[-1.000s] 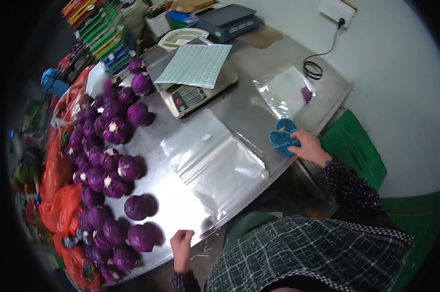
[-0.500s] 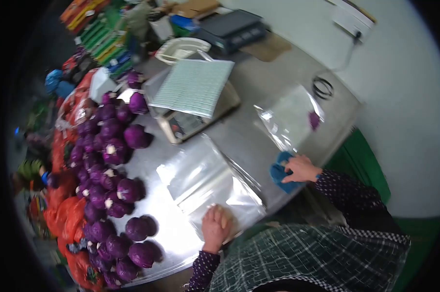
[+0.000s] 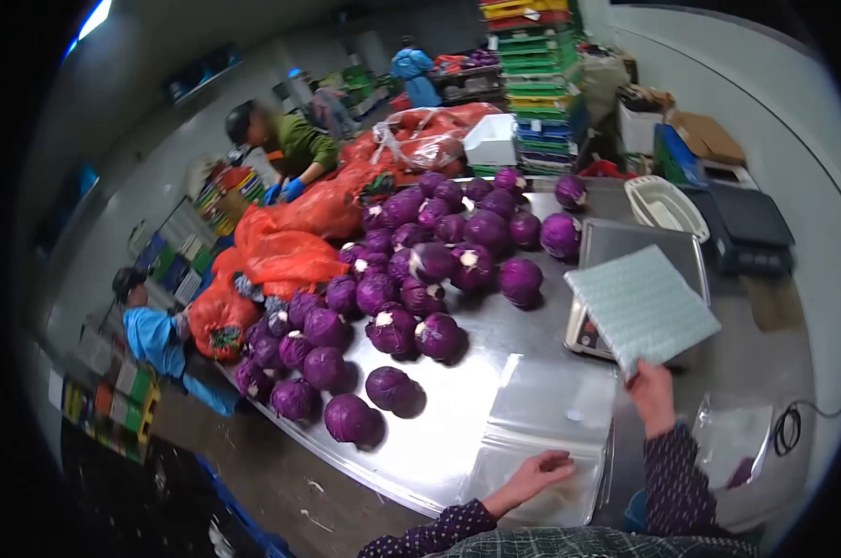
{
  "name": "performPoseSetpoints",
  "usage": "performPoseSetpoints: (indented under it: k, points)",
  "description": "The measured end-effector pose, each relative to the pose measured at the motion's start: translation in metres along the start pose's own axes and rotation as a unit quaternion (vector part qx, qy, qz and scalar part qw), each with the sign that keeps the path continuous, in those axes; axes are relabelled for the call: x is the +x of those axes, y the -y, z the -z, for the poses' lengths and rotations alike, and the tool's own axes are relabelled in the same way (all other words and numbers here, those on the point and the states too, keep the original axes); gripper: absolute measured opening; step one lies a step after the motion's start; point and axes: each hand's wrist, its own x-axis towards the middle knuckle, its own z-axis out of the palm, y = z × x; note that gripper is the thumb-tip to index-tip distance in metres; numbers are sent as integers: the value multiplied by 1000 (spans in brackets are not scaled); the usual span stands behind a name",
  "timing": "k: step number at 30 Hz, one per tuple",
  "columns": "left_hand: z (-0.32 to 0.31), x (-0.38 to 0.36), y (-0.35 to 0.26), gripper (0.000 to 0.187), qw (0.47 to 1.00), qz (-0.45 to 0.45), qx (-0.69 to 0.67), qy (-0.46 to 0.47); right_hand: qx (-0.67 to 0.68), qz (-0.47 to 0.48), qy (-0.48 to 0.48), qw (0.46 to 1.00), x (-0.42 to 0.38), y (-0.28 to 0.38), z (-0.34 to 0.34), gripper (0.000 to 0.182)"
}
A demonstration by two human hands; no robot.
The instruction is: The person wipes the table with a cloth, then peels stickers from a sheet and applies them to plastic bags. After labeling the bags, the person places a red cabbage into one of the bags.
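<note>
— So where's each hand relative to the scale?
— Left hand, fingers spread, flat on plastic bags by the table edge; right hand pinching the label sheet.
— Room?
— Bare steel toward the cabbages.

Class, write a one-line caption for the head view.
Right hand lifts label sheet off scale; left hand rests on clear bags.
</note>
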Motion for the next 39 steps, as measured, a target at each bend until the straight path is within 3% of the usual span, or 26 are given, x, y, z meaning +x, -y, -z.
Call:
performPoseSetpoints:
  k: [2,4,5,6,7,8,9,10,11,12,13,14,15,16,19,23,27,29,33,35,36,37,39]
  points:
    - [11,18,-7,45,961,-5,-276,-24,-83,-13,7,996,-59,-9,-29,22]
    - [27,48,13,54,916,-1,-402,-14,-164,-57,30,984,-107,-33,-25,22]
    - [23,37,-22,53,883,-30,-454,-116,-207,-85,86,971,-128,-37,-19,24]
    - [35,39,-28,52,876,-35,-467,-114,-270,-143,140,942,-146,-30,-23,28]
    - [49,43,-23,52,905,-95,-389,-141,-311,-89,171,931,-159,-33,-28,31]
    - [66,43,-16,50,927,-78,-342,-130,-350,-40,194,916,-172,-39,-28,34]
    - [77,30,-30,35,934,-32,-338,-115,-400,-32,212,891,-181,-50,-19,37]
    - [86,20,-33,21,951,-49,-275,-134,-447,-29,230,864,-192,-57,-11,40]
    - [96,8,-36,13,949,-62,-278,-139,-450,-86,246,854,-204,-52,-21,40]
    - [104,-8,-47,9,940,-78,-286,-168,-492,-44,284,822,-209,-56,-23,38]
    - [115,-32,-62,7,937,-116,-245,-219,-531,1,324,783,-210,-63,-21,36]
    - [158,-48,-39,12,948,-180,-175,-194,-541,-25,339,769,-210,-73,-11,34]
    - [157,-81,-72,20,941,-197,-179,-208,-551,-48,355,754,-209,-78,-4,32]
    - [178,-108,-77,25,947,-207,-145,-199,-552,-70,297,776,-215,-64,-20,30]
    - [223,-179,-96,37,953,-231,-52,-188,-587,-6,202,784,-205,-59,-20,27]
    - [248,-252,-126,31,959,-195,84,-188,-567,60,99,816,-181,-50,-39,31]
    - [239,-292,-138,32,982,-123,83,-114,-534,4,134,835,-190,-56,-86,44]
    - [221,-295,-144,31,993,-38,85,-79,-526,154,239,801,-205,-69,-123,58]
    - [228,-281,-130,16,993,1,110,51,-507,209,339,764,-221,-85,-186,72]
    - [235,-276,-115,8,993,10,101,67,-466,163,401,772,-229,-97,-203,64]
    - [234,-273,-114,9,994,8,101,48,-452,133,397,788,-233,-106,-202,46]
    - [233,-271,-112,10,994,6,100,32,-435,31,380,816,-241,-105,-206,25]
    - [238,-265,-98,11,990,4,142,9,-370,-51,337,864,-252,-123,-198,17]
